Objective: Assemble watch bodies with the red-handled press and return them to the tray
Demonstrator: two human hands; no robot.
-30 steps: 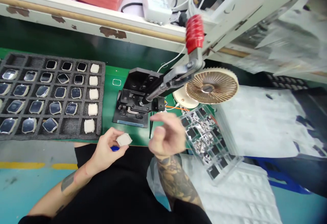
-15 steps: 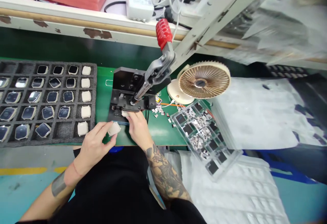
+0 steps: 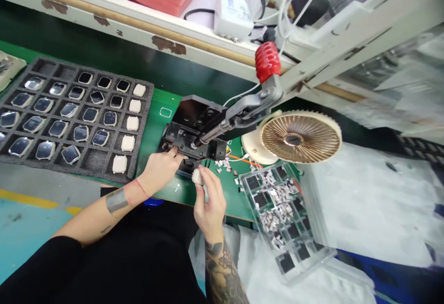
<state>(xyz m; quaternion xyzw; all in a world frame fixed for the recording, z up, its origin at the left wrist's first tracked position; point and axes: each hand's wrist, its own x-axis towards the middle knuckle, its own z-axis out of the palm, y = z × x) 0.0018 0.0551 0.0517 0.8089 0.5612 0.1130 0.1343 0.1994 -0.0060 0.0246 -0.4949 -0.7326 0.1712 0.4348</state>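
Observation:
A small white square piece (image 3: 198,176) is pinched between the thumb and fingers of my right hand (image 3: 210,200), just in front of the black press (image 3: 194,137). My left hand (image 3: 161,170) reaches to the press's lower plate, its fingertips under the front edge of the upper block. A whitish sliver shows by those fingertips; what they hold, if anything, is mostly hidden. The press's lever with a red grip (image 3: 268,61) slants up to the right. On the left, a grey foam tray (image 3: 95,160) holds watch-like pieces with dark faces and a column of white ones.
A cream fan (image 3: 300,137) stands right of the press. Beside it a clear compartment box (image 3: 260,220) of small parts overhangs the green table's (image 3: 176,193) front edge. Loose bits lie near the fan's base. A white shelf beam (image 3: 121,28) runs across behind.
My left hand has moved from in front of the press to its lower plate. My right hand has drawn back from the press, now with a white piece in it. The view has shifted and tilted.

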